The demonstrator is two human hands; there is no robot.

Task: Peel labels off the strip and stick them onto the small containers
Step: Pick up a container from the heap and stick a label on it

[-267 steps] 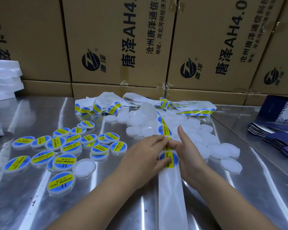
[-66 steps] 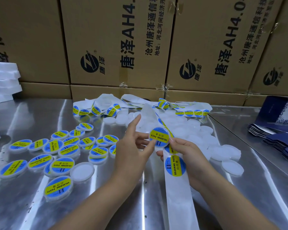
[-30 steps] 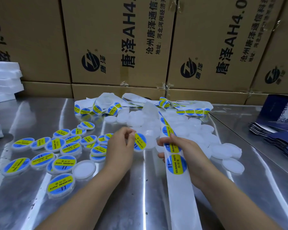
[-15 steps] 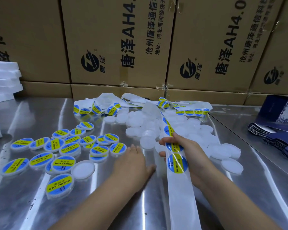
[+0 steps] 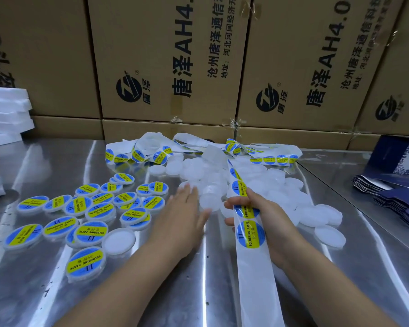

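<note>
**Label strip held in the right hand, left hand flat beside the blank containers**

Labels, round blue stickers with a yellow band reading "SOLDERING PASTE", sit in a row on a long white paper backing strip. That strip runs from the bottom edge of the view up across the shiny steel table to the tangle of used and unused strips near the cardboard boxes. The right hand is closed around the strip, fingers curled under it and thumb on top; one full label lies on the strip just below that grip, and more labels continue above it toward the pile.

The left hand is spread wide and flat, palm down, holding nothing, fingers pointing away from the person. Its fingertips reach the near edge of the heap of small round translucent white plastic containers, which carry no labels. One of these blank containers lies between the two hands, just beside the left fingertips; whether they touch it cannot be told.

Left of the left hand lies a loose cluster of containers already wearing blue and yellow labels, with one unlabelled white container among them. Dark blue folded cartons are stacked at the right edge, and white foam slabs at the far left.
</note>
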